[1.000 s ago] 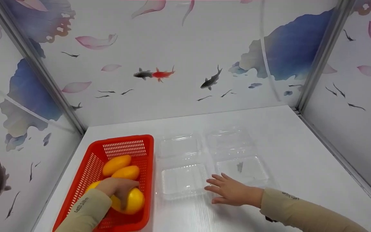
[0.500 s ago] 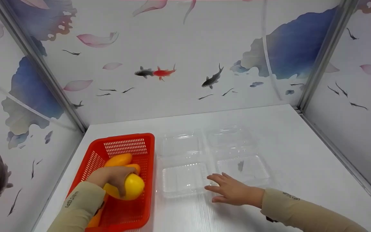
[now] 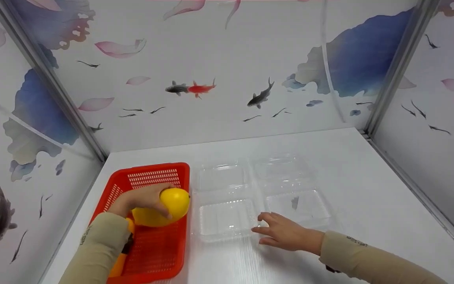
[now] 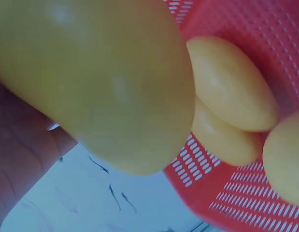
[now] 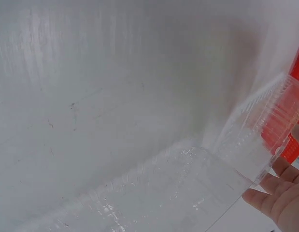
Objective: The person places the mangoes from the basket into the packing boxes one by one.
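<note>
A large smooth yellow mango [image 3: 175, 204] with a small dark tip is held in my left hand [image 3: 148, 199], over the right side of the red plastic basket [image 3: 183, 252]. The same mango [image 4: 106, 87] fills much of the left wrist view. Behind it, more yellow mangoes [image 4: 231, 87] lie in the basket. My right hand [image 3: 280, 232] is at the near middle of the clear plastic containers, fingers spread and slightly bent. In the right wrist view its fingers [image 5: 270, 188] lie along the rim of a clear container [image 5: 168, 193]; whether they touch it I cannot tell.
Clear compartments [image 3: 227, 219] stand side by side right of the basket, on a white table [image 3: 369, 189]. Patterned panels [image 3: 219, 51] enclose the table at the back and both sides, with metal posts [image 3: 392, 75] at the corners.
My left hand has lifted the mango from among the others and carried it away from me and rightward, to the basket's right rim. The right hand stays put, its fingers bending slightly.
</note>
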Action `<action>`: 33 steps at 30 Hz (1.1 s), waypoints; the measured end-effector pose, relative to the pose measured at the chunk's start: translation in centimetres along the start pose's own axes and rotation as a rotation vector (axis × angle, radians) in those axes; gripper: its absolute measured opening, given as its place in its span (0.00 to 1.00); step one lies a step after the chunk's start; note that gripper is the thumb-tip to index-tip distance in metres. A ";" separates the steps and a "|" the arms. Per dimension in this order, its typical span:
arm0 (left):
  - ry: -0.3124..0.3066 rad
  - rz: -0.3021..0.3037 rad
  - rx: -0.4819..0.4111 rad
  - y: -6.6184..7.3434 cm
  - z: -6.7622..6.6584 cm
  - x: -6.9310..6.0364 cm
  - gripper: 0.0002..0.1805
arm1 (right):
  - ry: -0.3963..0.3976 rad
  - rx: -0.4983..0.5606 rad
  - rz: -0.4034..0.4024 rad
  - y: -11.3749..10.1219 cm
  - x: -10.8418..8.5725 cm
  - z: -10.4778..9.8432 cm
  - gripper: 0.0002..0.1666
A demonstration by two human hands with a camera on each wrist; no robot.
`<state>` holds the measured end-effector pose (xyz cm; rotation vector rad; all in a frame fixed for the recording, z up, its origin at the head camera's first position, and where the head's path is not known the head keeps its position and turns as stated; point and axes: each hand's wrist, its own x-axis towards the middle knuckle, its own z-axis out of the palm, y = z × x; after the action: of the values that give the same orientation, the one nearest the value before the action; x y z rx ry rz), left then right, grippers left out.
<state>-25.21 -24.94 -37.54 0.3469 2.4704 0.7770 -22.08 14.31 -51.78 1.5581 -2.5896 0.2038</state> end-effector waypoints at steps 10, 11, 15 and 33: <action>0.084 -0.004 -0.293 2.4 0.8 2.6 0.37 | -0.021 0.007 0.069 -0.6 -0.5 0.3 0.26; 0.095 -0.018 -0.319 2.8 1.1 2.9 0.37 | -0.014 -0.003 0.064 -0.6 -0.5 0.3 0.25; 0.110 -0.056 -0.378 4.6 2.5 4.0 0.37 | 0.040 -0.060 0.040 -0.5 -0.5 0.5 0.24; 0.177 -0.119 -0.307 8.4 10.2 10.9 0.47 | -0.013 -0.020 0.074 -0.6 -0.3 0.5 0.24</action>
<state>-27.97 -9.33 -44.10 0.0194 2.4531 1.1582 -21.43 14.20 -52.29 1.4636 -2.6523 0.1741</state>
